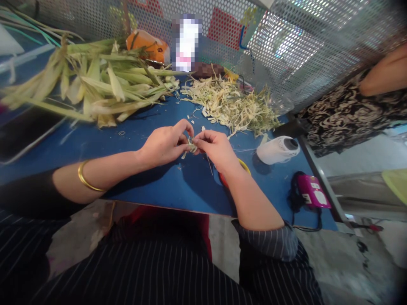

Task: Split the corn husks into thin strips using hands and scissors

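Small pale green-cream scrap of husk (191,146), partly hidden by fingers: held just above the table, between the two hands. Left hand (165,143): thumb and fingers pinching the scrap from its left. Right hand (219,149): thumb and forefinger pinching its other side, fingertips close to the left's.

Fine thread, faint, runs from near the right hand to a white cone-shaped spool (273,150), tipped, near the table's right edge. Red-and-yellow curved object (244,166) partly under the right forearm; type unclear.

Blue flat tabletop (195,190): a band of it lies between hands and front edge, wider space running left of the hands. Beyond the fingers, room narrows: loose pile of shredded cream-green husk strips (233,106) ahead and right, heap of long yellow-green husk leaves (104,84) ahead and left. Grey perforated metal panel (219,15) bounds the back. Magenta box with black cord (313,190) at right edge.
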Demonstrator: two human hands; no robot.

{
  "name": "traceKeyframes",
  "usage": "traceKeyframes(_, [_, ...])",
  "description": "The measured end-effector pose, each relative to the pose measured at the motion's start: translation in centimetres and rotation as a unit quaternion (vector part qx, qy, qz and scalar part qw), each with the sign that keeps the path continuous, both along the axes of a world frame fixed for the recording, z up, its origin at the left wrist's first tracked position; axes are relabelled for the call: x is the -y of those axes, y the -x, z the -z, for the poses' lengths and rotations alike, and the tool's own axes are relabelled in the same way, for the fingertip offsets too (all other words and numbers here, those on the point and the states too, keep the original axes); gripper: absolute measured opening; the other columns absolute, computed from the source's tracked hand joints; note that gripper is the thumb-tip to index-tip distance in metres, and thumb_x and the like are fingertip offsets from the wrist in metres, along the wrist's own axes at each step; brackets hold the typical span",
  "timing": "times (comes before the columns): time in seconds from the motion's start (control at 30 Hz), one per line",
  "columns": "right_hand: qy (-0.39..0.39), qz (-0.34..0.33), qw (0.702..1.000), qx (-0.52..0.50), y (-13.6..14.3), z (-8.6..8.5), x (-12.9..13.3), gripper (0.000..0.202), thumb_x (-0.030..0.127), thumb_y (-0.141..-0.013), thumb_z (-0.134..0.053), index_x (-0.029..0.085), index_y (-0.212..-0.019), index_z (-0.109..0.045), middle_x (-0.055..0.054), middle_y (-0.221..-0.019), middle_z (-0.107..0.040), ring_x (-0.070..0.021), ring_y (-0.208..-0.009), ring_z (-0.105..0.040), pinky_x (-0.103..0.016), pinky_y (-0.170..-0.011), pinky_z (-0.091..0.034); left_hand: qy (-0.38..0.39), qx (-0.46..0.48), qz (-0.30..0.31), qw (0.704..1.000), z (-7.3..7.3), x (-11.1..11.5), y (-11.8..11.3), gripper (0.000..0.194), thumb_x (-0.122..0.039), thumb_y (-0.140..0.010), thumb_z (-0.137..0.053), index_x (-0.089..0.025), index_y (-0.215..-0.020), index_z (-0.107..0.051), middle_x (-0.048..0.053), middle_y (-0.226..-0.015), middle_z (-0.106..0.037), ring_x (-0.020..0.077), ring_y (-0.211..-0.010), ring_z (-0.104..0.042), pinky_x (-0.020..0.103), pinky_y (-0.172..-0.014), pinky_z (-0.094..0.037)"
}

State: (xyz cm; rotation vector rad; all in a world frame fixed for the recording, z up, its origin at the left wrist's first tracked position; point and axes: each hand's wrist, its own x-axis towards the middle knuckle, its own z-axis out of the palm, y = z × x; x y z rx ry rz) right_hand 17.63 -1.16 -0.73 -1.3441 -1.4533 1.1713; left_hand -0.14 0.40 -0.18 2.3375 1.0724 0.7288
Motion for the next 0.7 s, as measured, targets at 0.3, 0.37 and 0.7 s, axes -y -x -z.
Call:
traceKeyframes(0.3, [0.025,0.037,0.999,0.027,0.08,0.01,0.04,0.009,0.024,-0.072,-0.061,0.016,-0.066,-0.063,0.006,-0.051,-0.046,-0.0069,-0.048,-0.035,-0.024,-0.049,-0.025,0.014,-0.019,0.031,0.999,-0.26,0.32,0.04,0.018,-0.021,-0.08,-0.06,-0.022,-0.097,-0.06,-0.001,-0.08,-0.073,0.0167,-0.072,-0.066,0.026,-0.064,-0.04])
traceKeyframes(0.37, [0.007,0.042,0.999,0.02,0.15,0.24,-0.06,0.01,0.024,-0.073,-0.059,0.017,-0.066,-0.062,0.005,-0.054,-0.047,-0.0072,-0.051,-0.035,-0.023,-0.05,-0.026,0.042,0.004,0.041,0.998,-0.18,0.27,0.01,0.017,-0.021,-0.079,-0.06,-0.022,-0.096,-0.062,-0.001,-0.078,-0.072,0.0159,-0.07,-0.065,0.026,-0.065,-0.042])
traceKeyframes(0.7, [-0.173,0.07,0.977,0.099,0.51,-0.21,0.28,0.018,0.033,-0.087,-0.053,0.021,-0.075,-0.055,0.003,-0.068,-0.052,-0.0104,-0.062,-0.045,-0.026,-0.064,-0.039,0.369,0.255,0.049,0.892,0.26,-0.16,-0.73,0.014,-0.028,-0.078,-0.066,-0.017,-0.076,-0.058,0.003,-0.065,-0.067,0.0117,-0.054,-0.059,0.027,-0.057,-0.051])
